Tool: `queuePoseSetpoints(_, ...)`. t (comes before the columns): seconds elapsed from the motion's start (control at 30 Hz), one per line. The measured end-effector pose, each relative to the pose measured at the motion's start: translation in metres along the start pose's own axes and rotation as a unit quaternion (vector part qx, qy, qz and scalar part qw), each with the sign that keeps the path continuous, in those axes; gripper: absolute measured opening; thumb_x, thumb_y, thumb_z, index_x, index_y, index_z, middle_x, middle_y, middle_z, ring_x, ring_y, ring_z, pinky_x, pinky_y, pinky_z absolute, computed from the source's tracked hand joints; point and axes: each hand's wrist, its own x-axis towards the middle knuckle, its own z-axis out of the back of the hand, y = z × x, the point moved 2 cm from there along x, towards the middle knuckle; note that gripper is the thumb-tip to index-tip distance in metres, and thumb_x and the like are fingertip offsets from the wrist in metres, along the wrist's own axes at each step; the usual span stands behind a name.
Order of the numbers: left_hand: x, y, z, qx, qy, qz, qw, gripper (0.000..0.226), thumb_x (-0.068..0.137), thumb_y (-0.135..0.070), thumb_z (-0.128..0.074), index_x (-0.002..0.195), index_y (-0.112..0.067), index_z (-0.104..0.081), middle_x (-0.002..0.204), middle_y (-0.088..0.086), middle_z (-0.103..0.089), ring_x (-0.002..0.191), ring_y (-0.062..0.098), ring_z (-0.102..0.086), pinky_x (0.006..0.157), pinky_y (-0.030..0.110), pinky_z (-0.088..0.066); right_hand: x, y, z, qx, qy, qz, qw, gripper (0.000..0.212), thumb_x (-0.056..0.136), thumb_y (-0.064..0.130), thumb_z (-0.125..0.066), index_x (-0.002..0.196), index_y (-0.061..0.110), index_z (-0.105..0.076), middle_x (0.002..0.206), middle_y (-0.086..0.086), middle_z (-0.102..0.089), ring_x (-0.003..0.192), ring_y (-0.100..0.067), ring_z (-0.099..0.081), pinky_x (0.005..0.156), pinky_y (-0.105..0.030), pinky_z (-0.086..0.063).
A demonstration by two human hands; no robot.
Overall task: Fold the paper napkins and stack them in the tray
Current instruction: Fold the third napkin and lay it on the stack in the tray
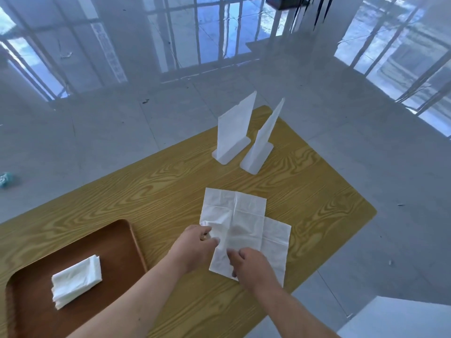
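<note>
While both your hands rest on the near end of the unfolded napkin (240, 225), the sheet lies flat on the wood-grain counter (151, 191), its long axis running away from you toward the two white upright stands (231, 135) at the far end. Your left hand (195, 247) sits at the sheet's near left edge, fingers curled with the tips on the paper; your right hand (251, 264) covers the near corner, fingers bent down onto it. Whether either grip has actually pinched the paper or only presses it flat cannot be told from this view, as the fingertips hide the contact.

A second napkin (275, 242) lies under the first, offset to the right, its edge showing beside your right hand.

Most of the top sheet stretches beyond your hands, so a fold would likely carry the near edge away from you, over the centre crease. The brown tray (131, 242) sits to your left at the near corner of the counter, already holding a small stack of folded napkins (75, 281). Your left hand is the nearer one to it, and looks the better placed to carry the folded piece across.
</note>
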Motion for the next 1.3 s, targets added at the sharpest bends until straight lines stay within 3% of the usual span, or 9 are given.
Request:
queuePoseSetpoints(0.13,-0.029,-0.009,0.006,-0.190,0.014,0.017,0.982,0.070,0.084,-0.053,-0.071,0.148,-0.025,-0.059,0.143,0.003,-0.066,0.132,0.022,-0.061,0.113,0.041,-0.047,-0.004,0.023,-0.009,0.408,0.121,-0.183,0.886,0.070,0.096,0.070,-0.056,0.116,0.004,-0.068,0.113,-0.022,-0.077,0.083,-0.030,-0.073,0.072,-0.041,-0.061)
queuePoseSetpoints(0.3,-0.063,-0.005,0.017,-0.326,0.025,0.012,0.945,0.067,0.075,-0.052,-0.076,0.138,-0.030,-0.064,0.128,-0.014,-0.074,0.110,-0.001,-0.070,0.086,0.018,-0.054,0.003,0.051,-0.009,0.547,0.031,-0.135,0.825,0.035,0.102,0.032,-0.067,0.118,0.001,-0.071,0.106,-0.015,-0.077,0.103,-0.030,-0.074,0.092,-0.041,-0.059)
queuePoseSetpoints(0.4,-0.079,0.006,0.026,-0.341,0.013,-0.005,0.940,0.059,0.071,-0.056,-0.078,0.127,-0.039,-0.070,0.105,-0.024,-0.078,0.093,-0.007,-0.071,0.075,0.013,-0.052,0.004,0.073,-0.007,0.508,0.006,-0.083,0.857,0.014,0.100,0.008,-0.062,0.107,-0.001,-0.071,0.096,-0.015,-0.075,0.085,-0.025,-0.073,0.085,-0.040,-0.060)
queuePoseSetpoints(0.57,-0.101,0.039,0.059,-0.318,-0.097,-0.012,0.943,0.036,0.072,-0.071,-0.068,0.103,-0.053,-0.072,0.080,-0.020,-0.072,0.064,-0.003,-0.062,0.058,0.018,-0.051,-0.009,0.123,-0.002,0.439,0.030,0.002,0.898,0.026,0.086,0.017,-0.062,0.109,0.005,-0.067,0.097,-0.014,-0.074,0.091,-0.029,-0.073,0.083,-0.046,-0.059)
queuePoseSetpoints(0.7,-0.116,0.073,0.103,-0.309,-0.235,0.020,0.921,0.057,0.069,-0.080,-0.059,0.101,-0.035,-0.071,0.087,-0.007,-0.075,0.075,0.000,-0.066,0.065,0.019,-0.050,-0.027,0.157,0.006,0.439,0.164,-0.005,0.883,0.039,0.076,0.023,-0.064,0.108,0.004,-0.075,0.101,-0.021,-0.074,0.089,-0.032,-0.074,0.075,-0.043,-0.060)
queuePoseSetpoints(0.93,-0.136,0.093,0.152,-0.417,0.002,0.021,0.909,0.073,0.071,-0.095,-0.059,0.130,-0.054,-0.066,0.146,-0.031,-0.057,0.143,0.001,-0.042,0.125,0.044,-0.020,-0.048,0.192,0.006,0.408,0.291,0.038,0.865,0.061,0.066,0.029,-0.072,0.119,-0.001,-0.075,0.104,-0.018,-0.072,0.092,-0.034,-0.071,0.086,-0.045,-0.056)
queuePoseSetpoints(1.03,-0.140,0.092,0.161,-0.485,0.065,-0.024,0.872,0.075,0.085,-0.078,-0.065,0.144,-0.033,-0.061,0.148,-0.010,-0.065,0.141,0.010,-0.055,0.123,0.043,-0.026,-0.055,0.198,0.001,0.414,0.343,0.058,0.841,0.062,0.073,0.031,-0.067,0.126,-0.001,-0.072,0.107,-0.018,-0.074,0.095,-0.033,-0.072,0.088,-0.044,-0.057)
queuePoseSetpoints(1.2,-0.144,0.091,0.175,-0.534,-0.005,-0.026,0.845,0.056,0.083,-0.036,-0.084,0.129,-0.005,-0.073,0.134,0.020,-0.072,0.122,0.034,-0.071,0.104,0.050,-0.057,-0.058,0.199,-0.008,0.397,0.382,0.077,0.831,0.061,0.085,0.031,-0.061,0.140,0.004,-0.064,0.127,-0.022,-0.064,0.116,-0.040,-0.059,0.100,-0.055,-0.050)
queuePoseSetpoints(1.3,-0.143,0.095,0.181,-0.523,-0.051,-0.019,0.851,0.047,0.079,-0.030,-0.087,0.118,-0.007,-0.079,0.121,0.017,-0.078,0.102,0.027,-0.074,0.090,0.042,-0.060,-0.059,0.202,-0.012,0.368,0.334,0.121,0.859,0.050,0.086,0.023,-0.070,0.135,0.010,-0.068,0.124,-0.020,-0.071,0.108,-0.036,-0.069,0.080,-0.050,-0.060)
